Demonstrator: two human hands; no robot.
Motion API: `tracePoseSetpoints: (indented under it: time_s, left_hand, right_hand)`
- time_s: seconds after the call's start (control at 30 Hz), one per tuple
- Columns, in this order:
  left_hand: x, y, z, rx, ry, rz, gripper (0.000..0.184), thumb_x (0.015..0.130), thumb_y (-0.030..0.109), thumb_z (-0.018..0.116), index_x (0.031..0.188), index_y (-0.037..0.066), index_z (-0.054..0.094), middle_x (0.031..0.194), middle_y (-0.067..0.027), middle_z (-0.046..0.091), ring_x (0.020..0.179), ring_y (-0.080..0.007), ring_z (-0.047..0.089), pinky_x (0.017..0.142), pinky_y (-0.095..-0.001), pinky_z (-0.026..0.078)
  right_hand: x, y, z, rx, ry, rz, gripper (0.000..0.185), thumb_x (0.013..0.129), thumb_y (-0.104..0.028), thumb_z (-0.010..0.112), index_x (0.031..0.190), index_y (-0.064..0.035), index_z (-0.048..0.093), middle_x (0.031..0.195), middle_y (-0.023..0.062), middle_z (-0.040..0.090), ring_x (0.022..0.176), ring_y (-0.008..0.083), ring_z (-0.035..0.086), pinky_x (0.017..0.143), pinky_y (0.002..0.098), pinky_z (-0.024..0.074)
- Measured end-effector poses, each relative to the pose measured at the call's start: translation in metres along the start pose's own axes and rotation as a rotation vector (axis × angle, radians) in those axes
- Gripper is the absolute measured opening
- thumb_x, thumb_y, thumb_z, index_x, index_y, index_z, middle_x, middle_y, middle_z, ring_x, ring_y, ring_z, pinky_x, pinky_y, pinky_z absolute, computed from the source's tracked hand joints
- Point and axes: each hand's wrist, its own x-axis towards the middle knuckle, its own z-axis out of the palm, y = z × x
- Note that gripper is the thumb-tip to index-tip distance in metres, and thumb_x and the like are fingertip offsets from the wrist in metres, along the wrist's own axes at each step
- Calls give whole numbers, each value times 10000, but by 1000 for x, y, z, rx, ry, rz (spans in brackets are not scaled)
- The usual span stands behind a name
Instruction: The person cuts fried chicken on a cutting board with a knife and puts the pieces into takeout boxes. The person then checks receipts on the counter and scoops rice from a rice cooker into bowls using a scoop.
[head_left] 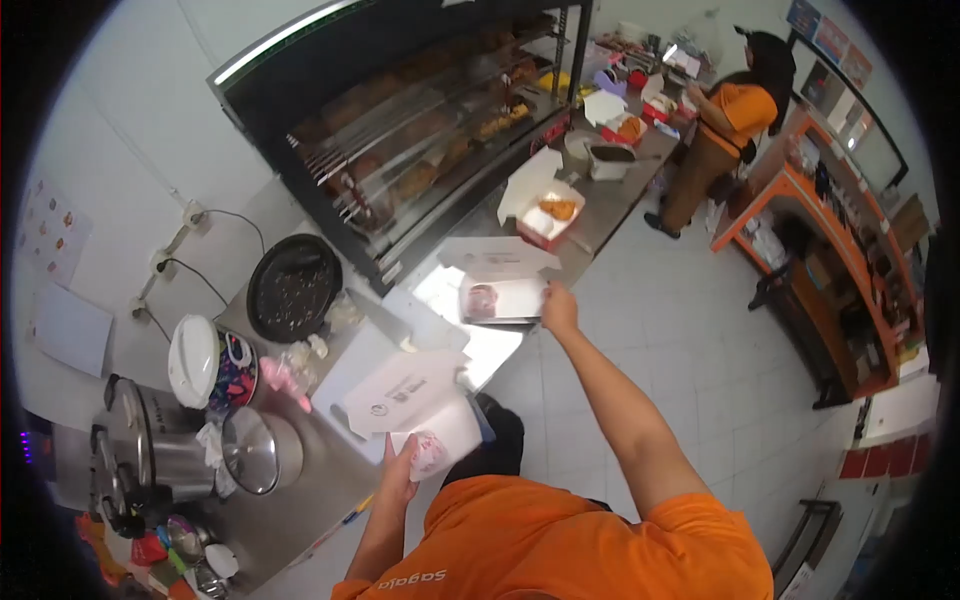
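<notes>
My left hand [400, 472] is closed on the near edge of an open cardboard food box [455, 425], whose lid, printed inside, is folded back. A round pink-and-white wrapped item [428, 455] lies in that box beside my fingers. Farther out, my right hand [560, 308] grips the right side of a second open food box [515, 298]. This one holds a similar wrapped packet [483, 300] at its left. Under the boxes is a white cutting board [345, 375] with a knife [385, 322] lying on it.
A heated glass cabinet [400, 130] stands behind the counter. Another open box [540, 232] contains a fried piece [557, 209]. A black round pan [293, 288], a patterned bucket [235, 370] and steel pots [262, 452] are at left. A co-worker [740, 110] stands at the far end.
</notes>
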Motion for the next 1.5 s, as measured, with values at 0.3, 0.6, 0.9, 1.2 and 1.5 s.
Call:
tracePoseSetpoints:
  time_s: [0.3, 0.6, 0.9, 1.2, 1.5]
  left_hand:
    - [152, 49, 164, 416, 216, 166, 685, 894, 258, 749, 1357, -19, 326, 1265, -234, 524, 1130, -260, 571, 897, -333, 503]
    - [265, 26, 253, 272, 435, 412, 471, 903, 206, 712, 1144, -15, 372, 1060, -157, 539, 973, -214, 557, 833, -343, 497]
    - [292, 4, 311, 347, 1040, 578, 291, 823, 116, 647, 1045, -8, 506, 919, -196, 591, 862, -309, 595, 819, -424, 475]
    - [268, 141, 74, 406, 1753, 709, 220, 800, 190, 693, 943, 40, 616, 985, -207, 601, 979, -380, 557, 853, -485, 442]
    - [197, 223, -55, 1082, 1764, 600, 482, 753, 124, 675, 1220, 104, 559, 1141, -151, 617, 1123, -375, 533, 905, -488, 452]
  right_hand:
    - [148, -66, -20, -199, 103, -272, 319, 820, -282, 733, 1007, -38, 649, 1005, 173, 623, 912, 389, 663, 812, 473, 537]
    - [201, 4, -44, -94, -285, -623, 116, 833, -109, 654, 926, -40, 649, 961, 156, 620, 903, 378, 636, 788, 461, 531]
    - [252, 20, -51, 224, -311, -731, 269, 828, 31, 632, 1096, 22, 603, 990, 183, 588, 800, 325, 612, 716, 392, 517]
    - [254, -8, -133, 199, -397, -600, 185, 891, -20, 607, 1072, 11, 616, 940, 106, 610, 733, 174, 603, 615, 290, 486]
    - [167, -4, -122, 169, -413, -563, 111, 886, -16, 605, 994, 9, 607, 846, 75, 624, 665, 135, 598, 583, 263, 474]
